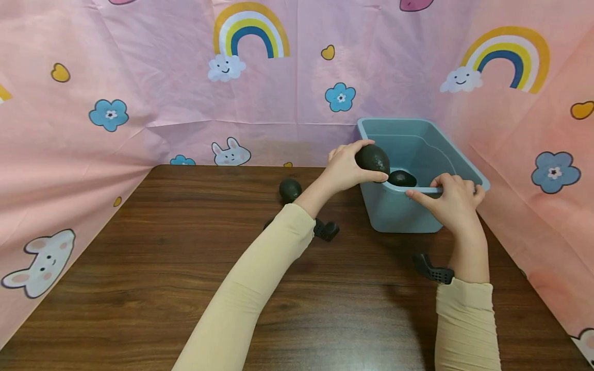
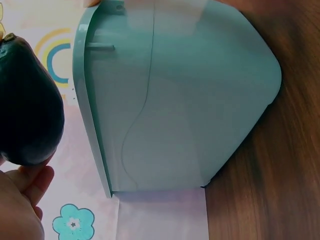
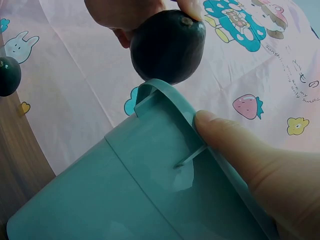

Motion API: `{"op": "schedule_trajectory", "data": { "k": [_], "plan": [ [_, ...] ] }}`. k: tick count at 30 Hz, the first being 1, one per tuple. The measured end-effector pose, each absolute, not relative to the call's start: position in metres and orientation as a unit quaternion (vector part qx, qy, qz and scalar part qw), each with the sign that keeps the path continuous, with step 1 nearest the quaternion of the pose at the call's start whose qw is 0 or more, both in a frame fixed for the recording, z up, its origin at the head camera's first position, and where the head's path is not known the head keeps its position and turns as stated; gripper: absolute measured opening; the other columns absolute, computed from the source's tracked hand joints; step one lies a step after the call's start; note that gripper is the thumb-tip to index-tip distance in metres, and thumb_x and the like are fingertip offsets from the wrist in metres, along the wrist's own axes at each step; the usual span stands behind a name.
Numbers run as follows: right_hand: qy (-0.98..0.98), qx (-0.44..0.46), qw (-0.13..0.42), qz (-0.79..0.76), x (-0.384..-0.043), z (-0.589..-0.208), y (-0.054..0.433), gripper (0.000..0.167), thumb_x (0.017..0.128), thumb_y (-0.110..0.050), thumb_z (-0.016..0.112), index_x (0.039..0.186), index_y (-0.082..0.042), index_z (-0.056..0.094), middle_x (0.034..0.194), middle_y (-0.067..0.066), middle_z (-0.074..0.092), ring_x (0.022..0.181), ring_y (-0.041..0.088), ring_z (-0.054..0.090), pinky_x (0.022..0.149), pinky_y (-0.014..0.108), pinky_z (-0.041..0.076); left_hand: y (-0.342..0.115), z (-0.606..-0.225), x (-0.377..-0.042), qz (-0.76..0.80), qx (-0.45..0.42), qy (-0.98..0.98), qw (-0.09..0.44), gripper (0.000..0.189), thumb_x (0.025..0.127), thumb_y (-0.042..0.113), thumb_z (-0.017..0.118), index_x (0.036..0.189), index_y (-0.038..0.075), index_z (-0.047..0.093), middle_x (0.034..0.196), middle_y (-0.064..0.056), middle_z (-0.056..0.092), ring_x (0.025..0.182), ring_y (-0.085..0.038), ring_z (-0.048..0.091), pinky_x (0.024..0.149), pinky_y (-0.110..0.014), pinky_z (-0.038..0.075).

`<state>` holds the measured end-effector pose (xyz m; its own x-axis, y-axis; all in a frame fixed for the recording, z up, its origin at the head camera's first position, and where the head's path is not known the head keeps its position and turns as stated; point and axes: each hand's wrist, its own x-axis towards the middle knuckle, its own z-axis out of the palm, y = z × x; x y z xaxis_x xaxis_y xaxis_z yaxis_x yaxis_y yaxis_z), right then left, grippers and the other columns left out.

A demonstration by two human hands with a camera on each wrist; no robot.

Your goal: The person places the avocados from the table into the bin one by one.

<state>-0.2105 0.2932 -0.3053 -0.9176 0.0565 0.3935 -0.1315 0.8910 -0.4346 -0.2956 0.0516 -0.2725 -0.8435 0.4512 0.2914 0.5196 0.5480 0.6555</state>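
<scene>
In the head view my left hand (image 1: 344,166) holds a dark avocado (image 1: 373,158) at the near left corner of a blue plastic bin (image 1: 402,208), at rim height. The right wrist view shows this avocado (image 3: 168,47) from its stem end, just above the bin's rim (image 3: 175,100). My right hand (image 1: 455,202) grips the near rim, thumb outside and fingers over the inner side. A second avocado (image 1: 401,179) shows inside the bin, partly hidden by the near wall. On the table, another avocado (image 1: 290,190) lies left of my left wrist.
The bin stands at the back right of the brown wooden table (image 1: 139,268), close to the pink patterned cloth (image 1: 297,87). A dark rounded thing (image 1: 267,223) shows mostly hidden behind my left sleeve. Black camera mounts (image 1: 431,270) jut from both wrists.
</scene>
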Motion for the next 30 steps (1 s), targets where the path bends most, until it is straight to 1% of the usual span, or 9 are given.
{"op": "schedule_trajectory", "data": {
  "k": [6, 14, 21, 26, 30],
  "plan": [
    [-0.952, 0.019, 0.197, 0.232, -0.210, -0.305, 0.293, 0.066, 0.083, -0.057, 0.066, 0.103, 0.004, 0.054, 0.099, 0.022, 0.049, 0.101, 0.049, 0.036, 0.092, 0.069, 0.004, 0.057, -0.268, -0.299, -0.370, -0.278, -0.886, 0.035, 0.084, 0.071, 0.057, 0.076, 0.144, 0.031, 0.043, 0.135, 0.005, 0.049, 0.122, -0.016, 0.036, 0.110, -0.043, 0.011],
    [-0.953, 0.017, 0.195, 0.232, -0.210, -0.307, 0.294, 0.066, 0.083, -0.057, 0.066, 0.103, 0.004, 0.054, 0.100, 0.021, 0.049, 0.101, 0.049, 0.036, 0.092, 0.069, 0.003, 0.070, -0.269, -0.303, -0.347, -0.283, -0.894, 0.037, 0.084, 0.072, 0.060, 0.075, 0.144, 0.031, 0.042, 0.131, 0.007, 0.051, 0.118, -0.015, 0.038, 0.108, -0.041, 0.013],
    [-0.953, 0.016, 0.194, 0.232, -0.210, -0.308, 0.295, 0.066, 0.083, -0.058, 0.066, 0.102, 0.004, 0.053, 0.098, 0.020, 0.048, 0.102, 0.049, 0.035, 0.092, 0.068, 0.004, 0.080, -0.268, -0.302, -0.342, -0.285, -0.894, 0.040, 0.085, 0.072, 0.060, 0.074, 0.145, 0.030, 0.041, 0.131, 0.007, 0.052, 0.119, -0.014, 0.038, 0.108, -0.039, 0.014],
    [-0.952, 0.018, 0.196, 0.233, -0.210, -0.307, 0.294, 0.065, 0.083, -0.057, 0.066, 0.101, 0.004, 0.053, 0.097, 0.019, 0.048, 0.101, 0.048, 0.035, 0.092, 0.068, 0.004, 0.083, -0.271, -0.303, -0.346, -0.280, -0.894, 0.039, 0.086, 0.073, 0.059, 0.074, 0.146, 0.030, 0.040, 0.133, 0.007, 0.050, 0.120, -0.015, 0.037, 0.108, -0.039, 0.014],
    [-0.953, 0.018, 0.194, 0.233, -0.210, -0.307, 0.294, 0.066, 0.083, -0.058, 0.066, 0.102, 0.004, 0.053, 0.097, 0.019, 0.048, 0.101, 0.048, 0.035, 0.092, 0.068, 0.004, 0.087, -0.274, -0.306, -0.354, -0.274, -0.893, 0.040, 0.085, 0.074, 0.059, 0.074, 0.146, 0.030, 0.040, 0.131, 0.006, 0.052, 0.120, -0.015, 0.037, 0.109, -0.039, 0.014]
  ]
}}
